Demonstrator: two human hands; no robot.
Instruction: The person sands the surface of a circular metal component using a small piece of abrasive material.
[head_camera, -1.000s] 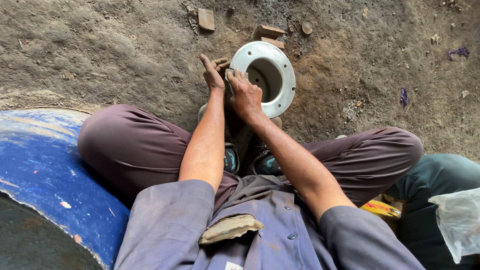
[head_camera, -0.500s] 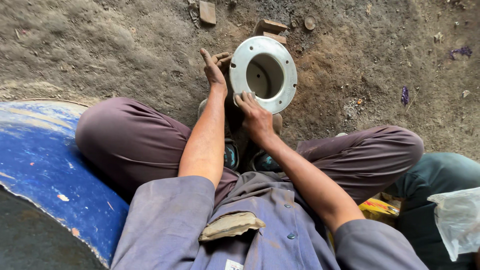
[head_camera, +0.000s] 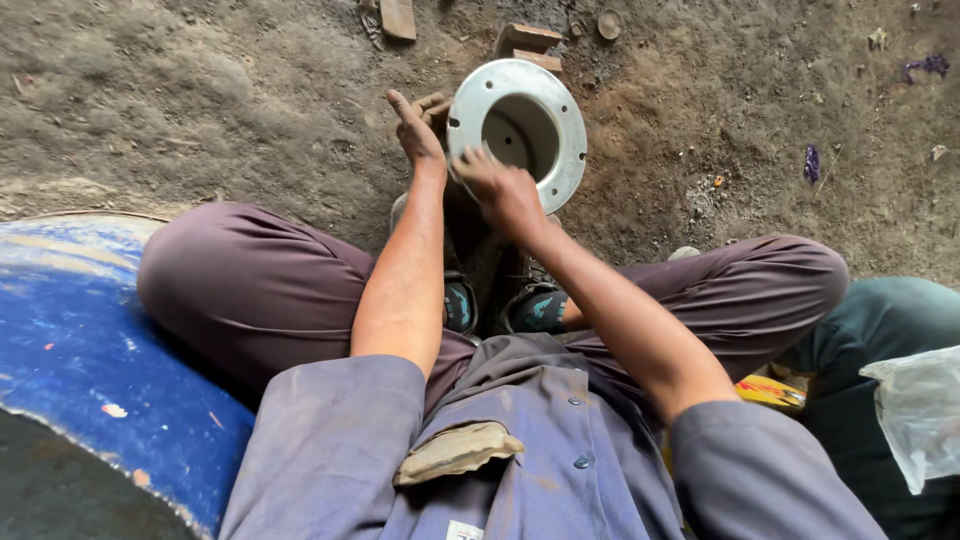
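Head view: right hand (head_camera: 505, 190) has slid left along the white flanged pipe (head_camera: 517, 130), fingers curled on its rim; left hand (head_camera: 418, 128), fingers pressed together, still steadies it.

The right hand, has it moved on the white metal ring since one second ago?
Yes. The right hand slid from the left rim of the white ring, beside the left hand, down to its lower edge.

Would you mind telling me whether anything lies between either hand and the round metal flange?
Nothing visible does. The right hand rests on the near rim of the metal flange, and the left hand is at its left edge, seemingly holding a small brown piece.
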